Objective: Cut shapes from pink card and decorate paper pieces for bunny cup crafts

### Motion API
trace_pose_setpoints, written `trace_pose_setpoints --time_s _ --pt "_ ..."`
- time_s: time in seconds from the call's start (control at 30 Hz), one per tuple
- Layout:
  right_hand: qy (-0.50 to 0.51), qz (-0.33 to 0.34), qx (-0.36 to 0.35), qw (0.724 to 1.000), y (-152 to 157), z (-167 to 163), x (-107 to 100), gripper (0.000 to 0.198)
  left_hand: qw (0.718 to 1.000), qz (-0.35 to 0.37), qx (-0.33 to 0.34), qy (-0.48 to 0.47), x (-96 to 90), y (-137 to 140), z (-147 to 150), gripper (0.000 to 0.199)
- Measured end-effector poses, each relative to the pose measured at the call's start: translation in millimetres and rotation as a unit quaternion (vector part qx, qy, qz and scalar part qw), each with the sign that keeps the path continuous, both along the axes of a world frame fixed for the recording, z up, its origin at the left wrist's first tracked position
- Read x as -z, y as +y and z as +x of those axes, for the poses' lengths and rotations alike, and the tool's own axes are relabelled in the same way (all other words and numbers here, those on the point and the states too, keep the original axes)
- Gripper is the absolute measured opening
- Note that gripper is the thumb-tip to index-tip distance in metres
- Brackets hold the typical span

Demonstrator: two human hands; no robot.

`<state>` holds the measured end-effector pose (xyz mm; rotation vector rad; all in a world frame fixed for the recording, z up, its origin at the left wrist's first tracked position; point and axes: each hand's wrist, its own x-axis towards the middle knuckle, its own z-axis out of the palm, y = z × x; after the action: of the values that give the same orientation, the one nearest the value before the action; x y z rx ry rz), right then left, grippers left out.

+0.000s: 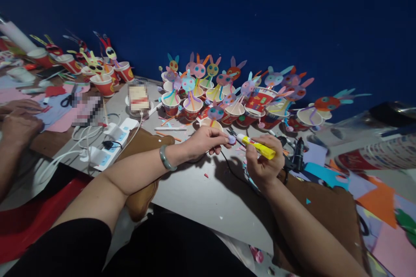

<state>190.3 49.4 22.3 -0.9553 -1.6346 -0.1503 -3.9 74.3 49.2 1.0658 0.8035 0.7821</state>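
Observation:
My left hand [211, 142], with a green bangle [166, 159] on its wrist, pinches a small purple paper disc [232, 140] between thumb and fingertips. Close on its right, my right hand [267, 160] is closed round a slim yellow-and-white tool [260, 147] whose exact kind I cannot make out. The tool's tip points left at the disc; contact between them is unclear. Just behind my hands stand several paper cups [191, 108] with paper rabbit heads [188, 84] on coloured stems.
A white power strip [115, 145] with cables lies at left, near a co-worker's hands [22, 123]. More cups with figures [103, 84] stand at back left. Black marker [298, 154], coloured paper [378, 201] and a stack of cups [380, 153] lie at right. A blue wall [208, 13] rises behind.

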Motion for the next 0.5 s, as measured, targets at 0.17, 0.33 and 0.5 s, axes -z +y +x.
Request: trace_pose_setpoints --time_s 0.17,0.33,0.5 --pt "-0.024 0.022 -0.059 0.998 -6.6 -7.0 -4.1 0.025 1.000 0.017 0.002 0.000 5.1 0.6 0.2 0.017" --pt "-0.057 0.011 -0.057 0.997 -4.1 -4.7 -4.0 0.024 1.000 0.011 0.000 -0.022 7.5 0.1 0.9 0.017" --pt "-0.016 0.003 -0.010 1.000 -1.5 0.2 -1.7 0.016 1.000 0.008 -0.005 -0.010 2.4 0.6 0.2 0.019"
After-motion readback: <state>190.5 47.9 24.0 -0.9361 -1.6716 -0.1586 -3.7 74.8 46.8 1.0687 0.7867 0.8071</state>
